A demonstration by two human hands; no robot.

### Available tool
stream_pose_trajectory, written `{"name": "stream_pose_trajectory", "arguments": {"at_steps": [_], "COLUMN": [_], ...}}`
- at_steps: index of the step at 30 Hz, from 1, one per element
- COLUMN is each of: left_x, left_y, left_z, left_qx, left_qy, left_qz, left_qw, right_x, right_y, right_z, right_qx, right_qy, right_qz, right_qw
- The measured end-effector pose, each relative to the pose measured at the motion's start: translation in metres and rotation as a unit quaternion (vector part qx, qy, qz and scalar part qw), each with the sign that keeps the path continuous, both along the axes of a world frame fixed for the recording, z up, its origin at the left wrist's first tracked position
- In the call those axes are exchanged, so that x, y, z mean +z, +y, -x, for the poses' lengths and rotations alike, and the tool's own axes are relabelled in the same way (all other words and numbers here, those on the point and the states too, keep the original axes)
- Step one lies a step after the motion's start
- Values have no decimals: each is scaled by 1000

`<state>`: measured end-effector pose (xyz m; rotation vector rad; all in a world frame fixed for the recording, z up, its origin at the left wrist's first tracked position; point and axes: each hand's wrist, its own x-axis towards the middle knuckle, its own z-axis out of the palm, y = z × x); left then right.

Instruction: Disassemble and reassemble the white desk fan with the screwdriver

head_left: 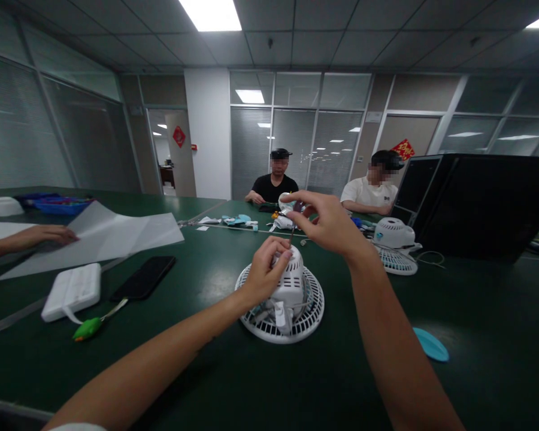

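A white fan lies on the green table, its round grille down and its slotted motor housing up. My left hand is closed at the top of the housing, thumb and fingers around the spot where a thin shaft meets it. My right hand is raised above, fingers pinched on a screwdriver. The screwdriver points down to the housing top; its handle is mostly hidden by my fingers, and its tip is hidden behind my left hand.
Left are a black phone, a white power bank and a co-worker's hand on a white sheet. Right are a light-blue oval piece, another white fan and a large black monitor. Two people sit opposite.
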<state>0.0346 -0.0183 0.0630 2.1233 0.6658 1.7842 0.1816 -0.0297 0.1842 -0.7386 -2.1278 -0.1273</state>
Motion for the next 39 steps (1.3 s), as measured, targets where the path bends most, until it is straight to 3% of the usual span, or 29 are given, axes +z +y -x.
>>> {"name": "stream_pose_trajectory", "arguments": {"at_steps": [10,18,25,33,39], "left_x": [1,1,2,1,-1], "left_y": [1,0,-1,0,0], "left_z": [0,0,0,-1,-1], "left_qx": [0,1,2,-3,6], "left_qy": [10,14,14,14,7], "left_qz": [1,-11,-10,-11,-11], "left_qw": [1000,1000,1000,1000,1000], "right_x": [-1,-1,-1,-1,-1], "right_y": [-2,3,-1,0,0], "right_z": [-1,-1,-1,-1,-1], "right_qx": [28,-5,42,-18,45], "right_qy": [-12,-8,-8,-16,1], "right_qz": [25,14,57,35,79], "right_qw": [999,1000,997,999,996]}}
